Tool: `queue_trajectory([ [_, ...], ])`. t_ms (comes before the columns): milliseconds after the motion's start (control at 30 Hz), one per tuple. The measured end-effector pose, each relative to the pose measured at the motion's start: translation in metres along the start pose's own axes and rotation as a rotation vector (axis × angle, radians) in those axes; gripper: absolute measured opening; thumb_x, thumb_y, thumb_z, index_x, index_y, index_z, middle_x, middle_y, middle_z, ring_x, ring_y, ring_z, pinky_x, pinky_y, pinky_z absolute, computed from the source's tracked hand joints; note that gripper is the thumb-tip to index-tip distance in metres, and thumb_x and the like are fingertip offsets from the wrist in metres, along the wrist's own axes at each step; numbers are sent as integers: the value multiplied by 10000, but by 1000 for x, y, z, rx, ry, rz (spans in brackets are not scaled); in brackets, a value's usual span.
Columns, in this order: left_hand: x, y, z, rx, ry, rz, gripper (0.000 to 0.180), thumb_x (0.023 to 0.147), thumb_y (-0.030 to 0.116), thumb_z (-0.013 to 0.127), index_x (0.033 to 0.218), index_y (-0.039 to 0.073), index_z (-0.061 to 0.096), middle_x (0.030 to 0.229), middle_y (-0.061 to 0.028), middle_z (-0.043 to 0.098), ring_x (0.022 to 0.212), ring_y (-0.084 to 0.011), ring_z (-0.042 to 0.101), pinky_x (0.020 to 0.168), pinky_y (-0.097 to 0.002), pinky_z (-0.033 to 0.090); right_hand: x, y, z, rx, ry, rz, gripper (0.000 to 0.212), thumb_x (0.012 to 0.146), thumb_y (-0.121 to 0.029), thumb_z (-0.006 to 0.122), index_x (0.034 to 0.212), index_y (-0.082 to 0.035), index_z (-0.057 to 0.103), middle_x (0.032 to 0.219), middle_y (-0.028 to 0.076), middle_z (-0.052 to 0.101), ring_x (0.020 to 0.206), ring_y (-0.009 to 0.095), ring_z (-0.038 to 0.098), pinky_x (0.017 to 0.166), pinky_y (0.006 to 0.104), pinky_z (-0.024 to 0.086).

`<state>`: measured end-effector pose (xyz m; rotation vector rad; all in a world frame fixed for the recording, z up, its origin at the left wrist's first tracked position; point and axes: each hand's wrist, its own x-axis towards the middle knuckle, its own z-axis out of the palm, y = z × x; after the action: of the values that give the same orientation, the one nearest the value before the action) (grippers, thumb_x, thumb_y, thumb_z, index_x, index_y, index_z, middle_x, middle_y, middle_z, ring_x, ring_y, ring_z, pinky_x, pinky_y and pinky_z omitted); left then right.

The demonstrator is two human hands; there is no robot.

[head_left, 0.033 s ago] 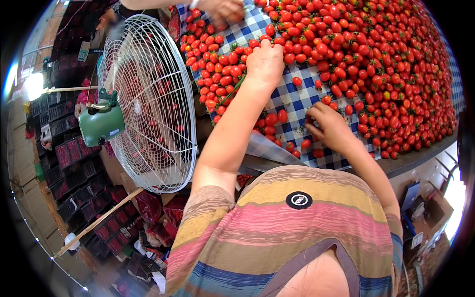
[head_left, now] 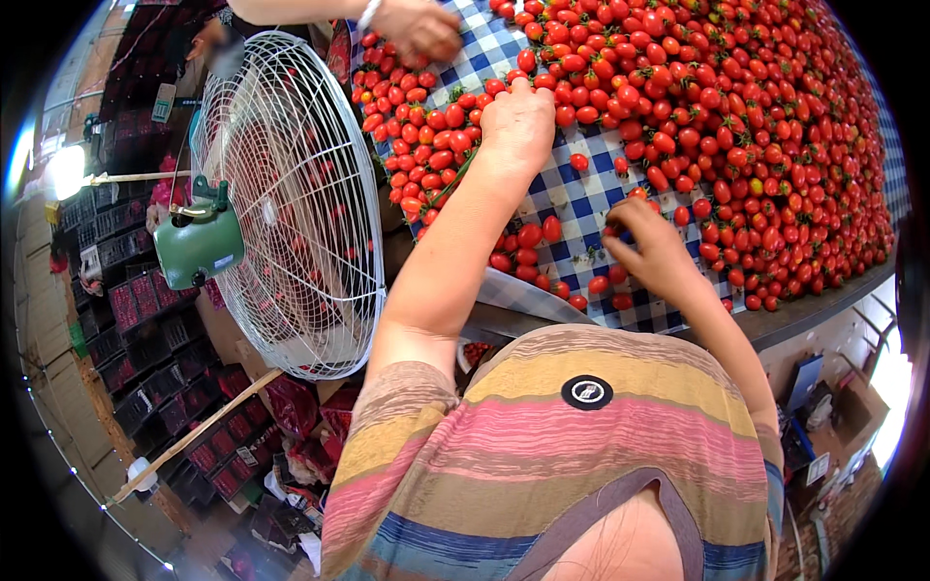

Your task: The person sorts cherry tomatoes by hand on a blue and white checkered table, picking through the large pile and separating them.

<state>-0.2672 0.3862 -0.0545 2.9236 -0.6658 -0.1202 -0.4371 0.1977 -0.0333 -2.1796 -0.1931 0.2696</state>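
Note:
My left hand (head_left: 519, 124) reaches across a blue-and-white checked cloth (head_left: 578, 194), knuckles up, fingers curled down at the edge of the red cherry tomatoes (head_left: 664, 143). Whatever lies under those fingers is hidden. Nearer to me, my right hand (head_left: 651, 244) hovers low over the cloth with thumb and fingers apart; nothing shows between them. A tomato (head_left: 637, 194) lies by its fingertips. To the left of my left hand is a smaller group of tomatoes (head_left: 441, 137). A few loose ones (head_left: 528, 235) sit between my forearms.
Another person's hand (head_left: 418, 29) works over the tomatoes at the far left. A large wire-caged fan (head_left: 281, 208) with a green motor stands close to the table's left side. Past it are stacked dark crates (head_left: 145, 295) holding red fruit. The table edge (head_left: 804, 321) runs along my right.
My right thumb and fingers have spread slightly wider. The other person's hand has shifted a little to the left and nearer. My left hand has barely moved.

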Motion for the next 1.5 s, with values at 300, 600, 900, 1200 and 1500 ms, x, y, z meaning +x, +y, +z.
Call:
queue_trajectory([
  [300,-34,-2,-10,-217,4,14,195,851,293,716,970,138,719,1024,-137,629,830,-335,700,723,-451,590,10,14,12,1505,231,580,296,993,-177,575,1258,-44,565,1162,109,658,1098,242,637,981,397,540],
  [600,-52,28,-58,-589,110,258,332,878,253,728,1155,77,682,1175,-169,669,1038,-340,668,850,-443,557,9,26,17,1814,47,607,428,1003,-410,601,1290,-93,601,1199,89,672,1037,254,684,791,387,605],
  [900,76,16,-7,-194,-106,-1,520,876,360,707,1255,66,503,1139,-255,641,1035,-426,662,874,-495,558,9,-1,28,560,142,368,275,986,-177,669,1202,-6,660,984,11,684,811,59,587,702,234,501],
  [1200,-16,16,31,-324,180,178,406,771,149,791,1119,91,590,1055,-184,597,914,-394,655,761,-492,573,12,8,21,946,220,479,307,1025,-182,613,1299,-49,578,1207,89,683,1049,185,698,740,285,582],
  [1500,-75,20,-20,-885,-74,71,253,893,227,721,1055,39,671,1077,-154,622,986,-348,647,863,-436,531,10,13,30,1651,163,787,317,1054,-334,529,1245,-86,581,1196,106,674,1102,259,685,815,362,599],
])
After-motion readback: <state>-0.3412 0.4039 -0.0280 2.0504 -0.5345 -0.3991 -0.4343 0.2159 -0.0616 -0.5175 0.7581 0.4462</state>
